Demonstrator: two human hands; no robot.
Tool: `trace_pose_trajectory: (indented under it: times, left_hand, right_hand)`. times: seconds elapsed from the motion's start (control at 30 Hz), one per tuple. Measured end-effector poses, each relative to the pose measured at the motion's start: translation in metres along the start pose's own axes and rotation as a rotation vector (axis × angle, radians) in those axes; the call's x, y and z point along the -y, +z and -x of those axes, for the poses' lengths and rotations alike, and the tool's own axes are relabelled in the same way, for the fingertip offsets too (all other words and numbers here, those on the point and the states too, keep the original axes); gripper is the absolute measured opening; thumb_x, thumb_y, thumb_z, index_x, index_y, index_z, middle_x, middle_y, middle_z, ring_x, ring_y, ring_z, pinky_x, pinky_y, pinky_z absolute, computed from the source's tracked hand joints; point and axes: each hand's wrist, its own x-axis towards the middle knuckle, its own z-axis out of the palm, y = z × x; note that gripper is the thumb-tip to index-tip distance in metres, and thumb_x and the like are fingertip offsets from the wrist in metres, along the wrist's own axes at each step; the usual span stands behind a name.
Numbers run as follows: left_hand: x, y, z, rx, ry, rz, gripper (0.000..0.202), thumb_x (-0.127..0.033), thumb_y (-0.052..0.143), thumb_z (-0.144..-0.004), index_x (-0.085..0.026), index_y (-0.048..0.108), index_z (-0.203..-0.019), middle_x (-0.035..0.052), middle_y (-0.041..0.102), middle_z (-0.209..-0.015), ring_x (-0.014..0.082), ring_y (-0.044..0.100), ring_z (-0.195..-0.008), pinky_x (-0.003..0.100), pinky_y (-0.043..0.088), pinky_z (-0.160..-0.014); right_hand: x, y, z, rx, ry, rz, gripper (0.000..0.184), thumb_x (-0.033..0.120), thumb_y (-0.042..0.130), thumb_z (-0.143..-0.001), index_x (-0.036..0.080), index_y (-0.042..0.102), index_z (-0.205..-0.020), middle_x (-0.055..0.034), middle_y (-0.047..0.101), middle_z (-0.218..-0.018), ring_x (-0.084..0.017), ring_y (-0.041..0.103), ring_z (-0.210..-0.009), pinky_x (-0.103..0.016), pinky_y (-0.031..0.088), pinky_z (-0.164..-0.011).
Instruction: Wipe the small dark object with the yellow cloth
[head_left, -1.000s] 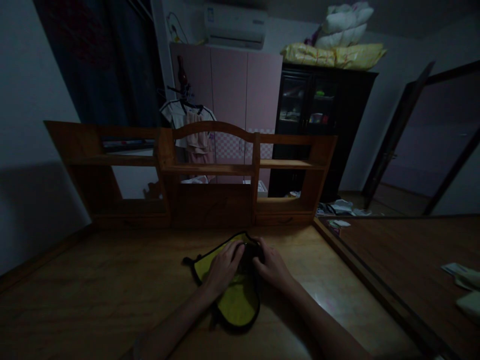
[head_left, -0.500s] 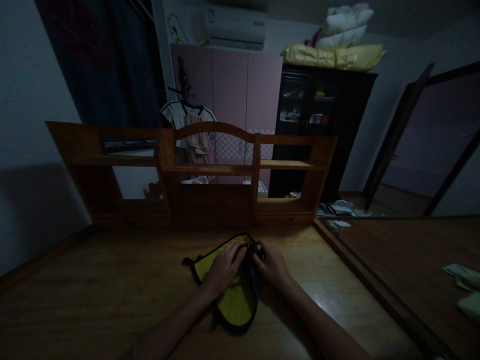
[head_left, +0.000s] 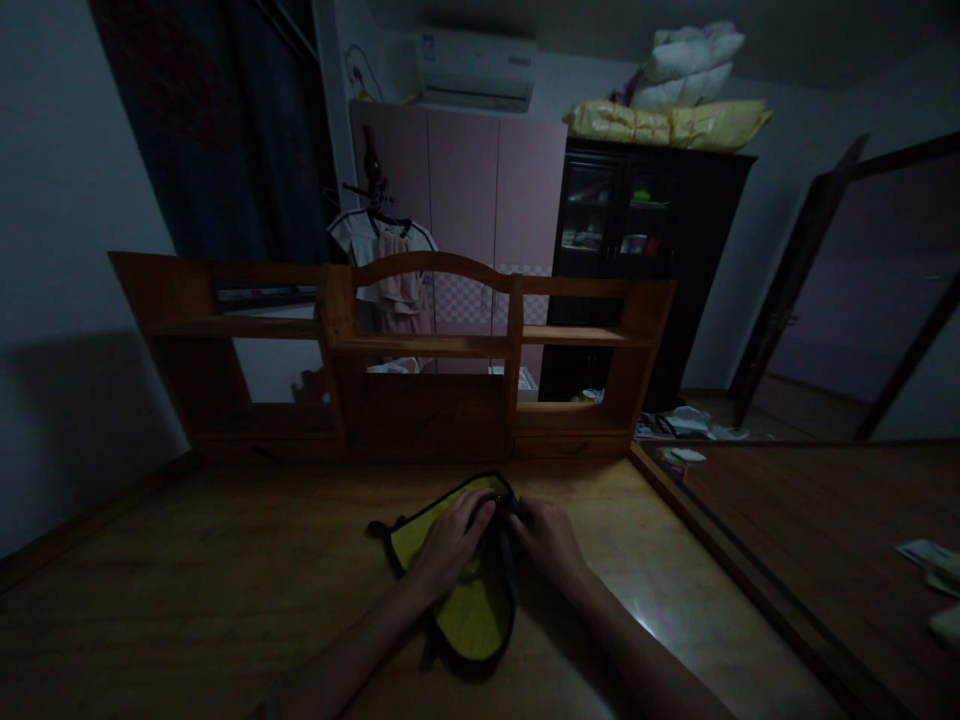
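1. Yellow-green fabric piece with black edging (head_left: 474, 625), flat and pouch-like; lies on the pale-brown wooden bench (head_left: 225, 585), near its middle, under and between both hands.
2. Recent change: a dark grey band (head_left: 510, 580) along the piece's right side shows more plainly than a second ago, and the dark patch between the hands looks narrower; the hands are at nearly the same spot; judged from this, the handling is centred on that upper right edge, with the rest left lying.
3. Left hand (head_left: 454, 530): lies across the yellow-green face; its grip looks nearly closed, thumb and fingertips bunched at the dark upper edge.
4. Right hand (head_left: 547, 535): just beyond the right side; its grip is curled in, thumb against the dark material, apparently pinching it; the exact hold is lost in shadow.
5. Appearance of the piece: matt, bright panel, wide at the upper left, rounded at the near end; thin, soft-looking and slightly rumpled beside the left hand; a short black tab (head_left: 377, 528) projects from the left corner; a small glint sits between the hands, its source too dark to tell.
6. Beyond: a reddish-brown wooden shelf unit (head_left: 420, 346), standing at the bench's far edge.
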Motion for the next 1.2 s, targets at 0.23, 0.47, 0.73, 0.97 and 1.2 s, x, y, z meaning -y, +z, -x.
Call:
trace_pose_trajectory:
  times: [0.23,0.47,0.73,0.97,1.2]
  left_hand:
    - [0.001,0.001,-0.001,-0.022,-0.017,0.028,0.038,-0.047,0.034,-0.099,-0.026,0.058,-0.120,0.0031,0.061,-0.123,0.0201,0.054,-0.118,0.036,0.040,-0.105]
    - [0.002,0.000,-0.001,-0.018,-0.017,0.048,0.037,-0.046,0.034,-0.099,-0.026,0.058,-0.118,0.0027,0.062,-0.121,0.0197,0.055,-0.116,0.036,0.041,-0.104]
    - [0.001,0.002,-0.002,-0.020,-0.012,0.048,0.038,-0.046,0.034,-0.099,-0.025,0.058,-0.119,0.0041,0.061,-0.122,0.0205,0.054,-0.118,0.038,0.040,-0.106]
    - [0.002,0.001,-0.001,-0.034,-0.019,0.037,0.037,-0.045,0.034,-0.099,-0.026,0.058,-0.118,0.0027,0.062,-0.122,0.0195,0.054,-0.118,0.036,0.040,-0.106]
    - [0.004,0.001,-0.002,-0.025,-0.011,0.040,0.036,-0.046,0.035,-0.099,-0.026,0.058,-0.118,0.0018,0.062,-0.121,0.0191,0.055,-0.117,0.035,0.040,-0.105]
  right_hand:
    - [0.002,-0.001,0.000,0.013,-0.041,-0.059,0.018,0.024,0.050,-0.093,0.018,0.066,-0.093,-0.0069,0.071,-0.088,-0.021,0.065,-0.080,-0.025,0.043,-0.069]
    - [0.008,-0.007,-0.002,-0.017,-0.028,0.028,0.016,0.028,0.054,-0.090,0.019,0.067,-0.088,-0.0053,0.070,-0.081,-0.020,0.064,-0.073,-0.025,0.040,-0.064]
    - [0.001,-0.003,0.000,-0.007,-0.033,0.082,0.016,0.027,0.053,-0.089,0.018,0.063,-0.081,-0.0049,0.067,-0.076,-0.018,0.061,-0.069,-0.024,0.035,-0.060]
    - [-0.002,-0.002,-0.002,0.034,-0.065,-0.029,0.017,0.024,0.049,-0.093,0.017,0.064,-0.092,-0.0065,0.070,-0.085,-0.019,0.065,-0.077,-0.025,0.040,-0.066]
    - [0.005,-0.007,-0.002,0.047,-0.040,-0.054,0.020,0.027,0.049,-0.094,0.018,0.066,-0.094,-0.0073,0.071,-0.087,-0.021,0.066,-0.078,-0.025,0.042,-0.067]
